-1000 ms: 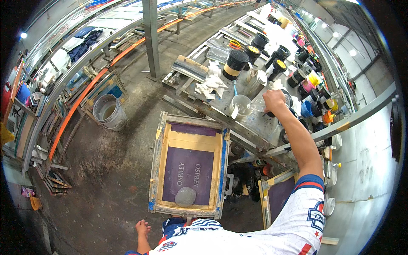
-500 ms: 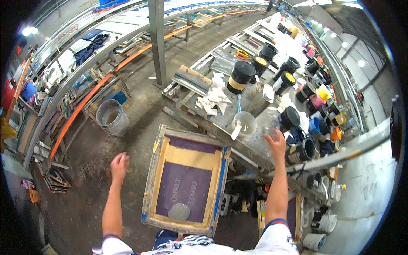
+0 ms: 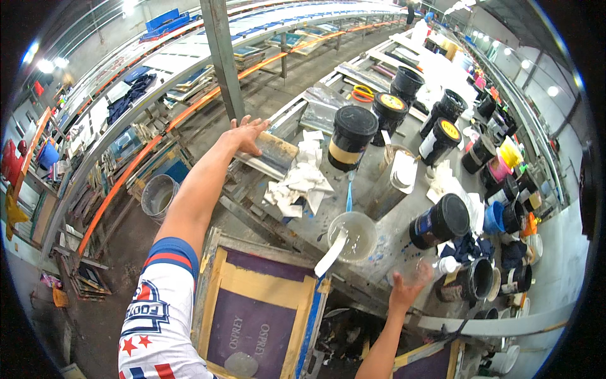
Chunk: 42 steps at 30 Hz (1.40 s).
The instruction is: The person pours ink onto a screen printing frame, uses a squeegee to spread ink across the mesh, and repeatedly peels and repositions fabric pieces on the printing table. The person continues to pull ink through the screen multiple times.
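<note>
My left hand (image 3: 248,136) reaches to the back of the metal worktable (image 3: 303,237), fingers spread over a long squeegee (image 3: 278,155); whether they touch it I cannot tell. My right hand (image 3: 407,290) is at the table's front right, its fingers round a clear plastic bottle (image 3: 426,270) with a white cap, tipped sideways. Left of that stands a translucent cup (image 3: 361,239) with cloudy liquid and a white strip over its rim. Below, a screen frame (image 3: 255,319) with purple mesh, yellow tape and pale lettering holds a round translucent blob near its bottom edge.
Black buckets (image 3: 350,136), crumpled white paper (image 3: 293,189) and scissors (image 3: 363,93) are on the table. A steel post (image 3: 224,69) rises behind. A grey bucket (image 3: 158,196) stands on the floor at left, by an orange rail (image 3: 117,186) and stacked frames. A metal rail (image 3: 517,325) crosses lower right.
My left hand has risen from low at the left and stretched forward over the squeegee. My right hand is lower in view with the bottle. The view has shifted closer over the table.
</note>
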### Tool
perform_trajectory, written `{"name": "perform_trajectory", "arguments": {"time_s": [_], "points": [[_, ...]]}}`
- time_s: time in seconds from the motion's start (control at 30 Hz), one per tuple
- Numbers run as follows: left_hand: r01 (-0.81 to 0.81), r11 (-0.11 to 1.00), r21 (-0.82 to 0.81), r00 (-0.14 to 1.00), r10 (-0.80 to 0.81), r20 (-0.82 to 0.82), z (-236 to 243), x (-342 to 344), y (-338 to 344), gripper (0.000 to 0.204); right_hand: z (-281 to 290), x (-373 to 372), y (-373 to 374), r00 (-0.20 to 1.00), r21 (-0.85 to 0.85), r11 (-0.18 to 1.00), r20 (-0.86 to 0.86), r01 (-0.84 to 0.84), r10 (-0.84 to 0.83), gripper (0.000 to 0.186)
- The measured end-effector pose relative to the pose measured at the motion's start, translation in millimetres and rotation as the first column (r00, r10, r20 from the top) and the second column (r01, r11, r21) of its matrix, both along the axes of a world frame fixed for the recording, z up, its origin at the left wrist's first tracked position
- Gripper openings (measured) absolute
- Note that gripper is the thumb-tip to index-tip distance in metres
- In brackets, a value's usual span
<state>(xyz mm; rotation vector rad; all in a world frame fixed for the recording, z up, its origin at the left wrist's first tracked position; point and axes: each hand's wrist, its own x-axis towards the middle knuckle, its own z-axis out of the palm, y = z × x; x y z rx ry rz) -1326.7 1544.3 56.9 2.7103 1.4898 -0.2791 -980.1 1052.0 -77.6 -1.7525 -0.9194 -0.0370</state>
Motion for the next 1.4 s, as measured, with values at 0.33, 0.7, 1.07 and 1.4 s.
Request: {"name": "perform_trajectory", "arguments": {"time_s": [0.33,0.7,1.07,1.4], "points": [[0.091,0.992,0.091,0.977,-0.071,-0.2,32.3,-12.6,-12.2,0.057,13.9,-16.6,-1.2,0.959,0.014,1.0,-0.283,0.019,-0.015,0.1],[-0.032,0.985,0.169,0.979,0.064,-0.191,8.1,-19.2,-22.2,0.115,-50.3,-201.4,-156.4,0.865,-0.358,0.901,-0.5,-0.244,0.036,0.039],[0.274,0.739,0.615,0.882,-0.448,0.145,115.6,-104.8,-120.9,0.035,-95.7,-221.9,-178.9,0.59,-0.311,0.841,-0.807,-0.443,0.012,0.045],[-0.326,0.433,-0.84,-0.471,0.696,0.542,36.9,-418.6,-497.9,0.065,-63.8,-239.8,-180.5,0.692,-0.438,0.748,-0.721,-0.498,0.038,0.05]]}}
